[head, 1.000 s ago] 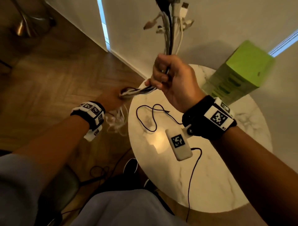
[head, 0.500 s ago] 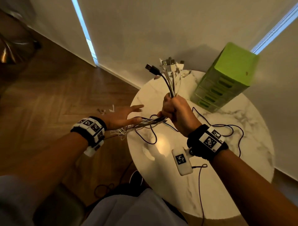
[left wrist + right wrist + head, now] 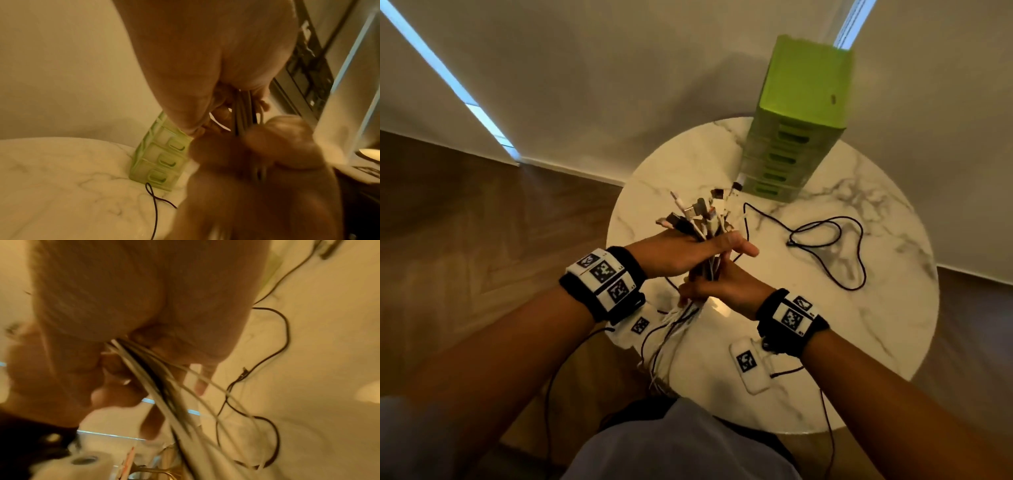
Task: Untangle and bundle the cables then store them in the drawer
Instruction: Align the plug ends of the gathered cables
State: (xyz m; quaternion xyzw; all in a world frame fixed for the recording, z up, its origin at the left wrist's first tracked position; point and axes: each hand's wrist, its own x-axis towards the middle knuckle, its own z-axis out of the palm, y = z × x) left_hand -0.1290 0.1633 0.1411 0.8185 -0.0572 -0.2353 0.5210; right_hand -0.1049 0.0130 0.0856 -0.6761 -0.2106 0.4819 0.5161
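A bundle of white and black cables stands upright over the near left of the round marble table, plugs fanned out at the top. My left hand is wrapped round the bundle just under the plugs. My right hand grips it directly below, touching the left. The loose tails hang past the table's edge. The left wrist view shows the cables between curled fingers; in the right wrist view the strands run out of my fist. A green drawer unit stands at the back, drawers closed.
One thin black cable lies looped on the table right of my hands, also visible in the right wrist view as the black cable. Wood floor lies left of the table and white walls behind. My lap is at the near edge.
The right hand has lowered the bundle toward the table. The left hand, open under the tails before, has come across and closed round the bundle above the right hand.
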